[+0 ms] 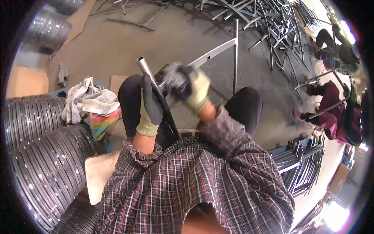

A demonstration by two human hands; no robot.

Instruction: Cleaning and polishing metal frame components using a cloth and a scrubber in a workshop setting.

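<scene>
A metal tube frame [213,54] rises in front of my lap: two round tubes joined by a flat pale crossbar with a small dark notch. My left hand [151,102], in a grey and pale yellow glove, grips the nearer tube just below its open upper end [142,61]. That tube's lower end runs down between my knees. My right hand [191,86], gloved in black and pale yellow, is at the joint of this tube and the crossbar. Motion smears its fingers, and a dark, light-streaked patch there cannot be made out.
Cut metal tubes [269,27] lie heaped on the floor ahead. Big stacks of dark ringed coils [46,167] stand at my left beside crumpled cloths [91,99]. Stacked dark frames [300,165] are at lower right. Another person [335,109] sits at far right beside a bent tube.
</scene>
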